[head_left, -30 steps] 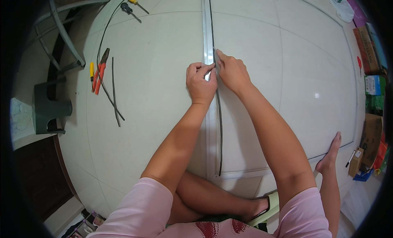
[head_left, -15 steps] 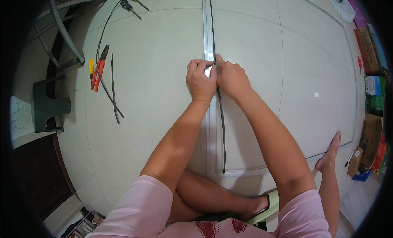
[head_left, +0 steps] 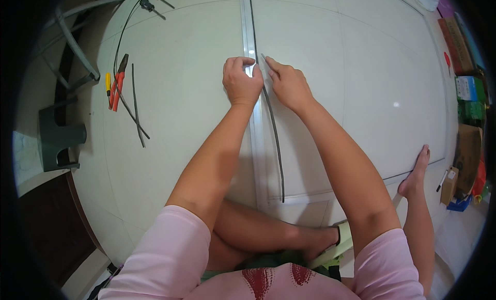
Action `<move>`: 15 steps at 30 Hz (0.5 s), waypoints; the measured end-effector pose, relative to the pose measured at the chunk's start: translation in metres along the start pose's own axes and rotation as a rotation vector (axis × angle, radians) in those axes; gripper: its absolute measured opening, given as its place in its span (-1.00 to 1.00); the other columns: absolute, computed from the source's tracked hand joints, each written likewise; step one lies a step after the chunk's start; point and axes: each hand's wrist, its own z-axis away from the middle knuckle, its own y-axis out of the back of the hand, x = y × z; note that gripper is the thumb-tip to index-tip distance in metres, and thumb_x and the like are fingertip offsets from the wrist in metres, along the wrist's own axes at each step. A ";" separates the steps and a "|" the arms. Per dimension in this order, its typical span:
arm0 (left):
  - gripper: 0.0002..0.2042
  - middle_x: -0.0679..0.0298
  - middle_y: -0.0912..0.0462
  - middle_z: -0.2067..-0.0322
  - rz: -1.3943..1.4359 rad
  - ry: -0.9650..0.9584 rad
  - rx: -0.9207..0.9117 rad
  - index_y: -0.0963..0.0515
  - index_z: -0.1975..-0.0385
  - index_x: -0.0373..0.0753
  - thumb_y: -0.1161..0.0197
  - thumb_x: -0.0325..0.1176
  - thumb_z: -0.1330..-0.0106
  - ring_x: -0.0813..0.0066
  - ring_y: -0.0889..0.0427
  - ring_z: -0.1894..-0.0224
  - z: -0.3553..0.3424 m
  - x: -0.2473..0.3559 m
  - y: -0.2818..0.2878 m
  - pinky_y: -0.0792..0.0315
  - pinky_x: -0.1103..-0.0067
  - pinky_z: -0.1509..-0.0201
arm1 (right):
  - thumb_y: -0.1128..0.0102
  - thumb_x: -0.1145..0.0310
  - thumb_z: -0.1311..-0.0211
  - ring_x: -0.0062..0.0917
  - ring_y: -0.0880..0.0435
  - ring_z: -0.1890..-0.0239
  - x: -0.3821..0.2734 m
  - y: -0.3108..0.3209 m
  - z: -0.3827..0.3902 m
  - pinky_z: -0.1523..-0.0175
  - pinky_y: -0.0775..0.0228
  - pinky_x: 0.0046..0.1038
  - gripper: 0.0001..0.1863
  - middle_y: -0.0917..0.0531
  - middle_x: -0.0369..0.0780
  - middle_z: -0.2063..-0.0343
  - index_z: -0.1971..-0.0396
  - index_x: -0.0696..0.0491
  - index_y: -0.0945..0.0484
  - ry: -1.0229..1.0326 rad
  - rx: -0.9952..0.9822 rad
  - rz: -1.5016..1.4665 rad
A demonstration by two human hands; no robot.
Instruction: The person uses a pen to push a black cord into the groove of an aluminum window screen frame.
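An aluminium frame (head_left: 248, 29) lies on the pale floor, its near bar running up between my arms. A dark rubber strip (head_left: 278, 147) follows this bar at the far part; its near end lies loose just right of the bar. My left hand (head_left: 240, 84) rests on the bar with curled fingers, thumb against the strip; whether it pinches the strip is hard to see. Just to the right, my right hand (head_left: 291, 87) is closed around a thin grey tool (head_left: 264, 57) whose narrow tip points away from me, apart from the strip. Its handle is hidden in my fingers.
On the left lie red-handled pliers (head_left: 118, 88), a yellow-handled screwdriver (head_left: 108, 85) and cut strip pieces (head_left: 135, 98). Two more screwdrivers (head_left: 150, 6) lie farther off. A dark green stool (head_left: 57, 137) stands at far left, cardboard boxes (head_left: 467, 158) at right. My bare foot (head_left: 411, 184) touches the floor near the frame.
My right hand has lifted away from the strip and moved slightly right, baring the tool's tip. My left hand stays on the bar. The whole view has shifted slightly.
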 end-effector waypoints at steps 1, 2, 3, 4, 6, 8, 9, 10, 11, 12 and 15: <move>-0.92 0.27 -0.55 0.36 -0.007 0.018 -0.010 -0.58 0.49 -0.19 -0.28 -0.41 0.00 0.30 -0.59 0.28 0.002 -0.003 0.001 -0.47 0.48 0.16 | 0.06 0.42 -0.26 -0.08 -0.62 0.25 -0.001 -0.001 0.000 0.11 -0.45 -0.17 -0.59 -0.65 0.01 0.34 -0.11 0.04 -0.46 -0.006 -0.004 -0.021; -0.92 0.27 -0.55 0.36 0.001 0.016 -0.004 -0.58 0.49 -0.19 -0.28 -0.41 0.00 0.30 -0.59 0.28 0.002 -0.003 0.001 -0.47 0.48 0.16 | 0.06 0.42 -0.26 -0.08 -0.62 0.25 -0.001 0.001 -0.002 0.11 -0.45 -0.17 -0.59 -0.65 0.01 0.34 -0.11 0.04 -0.46 -0.002 0.002 -0.014; -0.92 0.28 -0.55 0.35 0.003 0.004 -0.008 -0.58 0.49 -0.19 -0.28 -0.40 0.00 0.30 -0.59 0.28 0.002 -0.004 0.001 -0.47 0.48 0.16 | 0.07 0.41 -0.26 -0.08 -0.61 0.25 -0.002 0.001 -0.004 0.11 -0.45 -0.18 -0.58 -0.65 0.00 0.32 -0.13 0.03 -0.44 -0.010 -0.039 0.005; -0.92 0.28 -0.55 0.35 0.004 -0.006 -0.011 -0.58 0.49 -0.19 -0.28 -0.40 0.00 0.30 -0.59 0.28 0.001 -0.004 0.001 -0.47 0.49 0.16 | 0.08 0.41 -0.27 -0.09 -0.61 0.24 -0.003 0.002 -0.005 0.10 -0.44 -0.19 -0.58 -0.65 0.00 0.31 -0.14 0.03 -0.43 -0.017 -0.081 0.024; -0.92 0.28 -0.55 0.35 -0.001 0.010 -0.011 -0.58 0.49 -0.18 -0.28 -0.39 -0.01 0.30 -0.59 0.27 0.002 0.001 0.001 -0.48 0.49 0.16 | 0.09 0.40 -0.27 -0.09 -0.61 0.24 0.000 -0.001 -0.004 0.11 -0.45 -0.19 -0.57 -0.65 -0.01 0.30 -0.16 0.01 -0.41 -0.006 -0.084 0.048; -0.94 0.33 -0.53 0.35 -0.005 0.009 -0.048 -0.56 0.49 -0.14 -0.26 -0.40 -0.02 0.33 -0.55 0.21 0.001 0.001 0.002 -0.47 0.47 0.15 | 0.10 0.40 -0.27 -0.10 -0.61 0.23 -0.002 -0.001 -0.004 0.13 -0.45 -0.19 -0.55 -0.64 -0.02 0.29 -0.17 -0.01 -0.40 0.007 -0.085 0.060; -0.94 0.33 -0.53 0.34 -0.002 0.021 -0.063 -0.56 0.48 -0.14 -0.26 -0.39 -0.03 0.33 -0.55 0.21 0.001 0.000 0.003 -0.47 0.47 0.14 | 0.10 0.39 -0.26 -0.11 -0.61 0.24 -0.006 0.000 -0.003 0.13 -0.46 -0.19 -0.56 -0.65 -0.02 0.29 -0.17 -0.03 -0.41 -0.027 -0.111 0.080; -0.94 0.33 -0.53 0.34 -0.015 0.016 -0.057 -0.56 0.48 -0.14 -0.26 -0.39 -0.03 0.33 -0.55 0.21 0.000 -0.001 0.006 -0.47 0.47 0.14 | 0.10 0.39 -0.26 -0.12 -0.61 0.24 -0.010 0.001 -0.004 0.14 -0.47 -0.18 -0.56 -0.65 -0.03 0.30 -0.16 -0.06 -0.41 -0.060 -0.136 0.099; -0.92 0.31 -0.55 0.34 0.008 0.013 -0.054 -0.58 0.48 -0.16 -0.28 -0.39 -0.02 0.32 -0.57 0.24 0.000 0.000 0.006 -0.47 0.48 0.15 | 0.10 0.39 -0.26 -0.12 -0.61 0.24 -0.010 0.000 -0.005 0.14 -0.47 -0.18 -0.56 -0.65 -0.03 0.30 -0.16 -0.06 -0.41 -0.060 -0.133 0.093; -0.91 0.30 -0.56 0.34 0.031 0.008 -0.051 -0.59 0.47 -0.18 -0.30 -0.38 -0.02 0.32 -0.59 0.26 0.000 0.001 0.007 -0.47 0.49 0.15 | 0.08 0.38 -0.25 -0.13 -0.62 0.24 -0.010 0.000 -0.006 0.15 -0.47 -0.19 -0.56 -0.65 -0.05 0.32 -0.15 -0.07 -0.42 -0.061 -0.154 0.136; -0.84 0.24 -0.54 0.24 0.059 0.097 -0.187 -0.58 0.39 -0.23 -0.32 -0.38 -0.02 0.28 -0.57 0.17 0.004 0.009 0.025 -0.45 0.48 0.07 | 0.04 0.38 -0.22 -0.16 -0.63 0.25 -0.002 -0.004 -0.006 0.16 -0.49 -0.20 -0.56 -0.65 -0.08 0.34 -0.13 -0.09 -0.44 -0.047 -0.132 0.171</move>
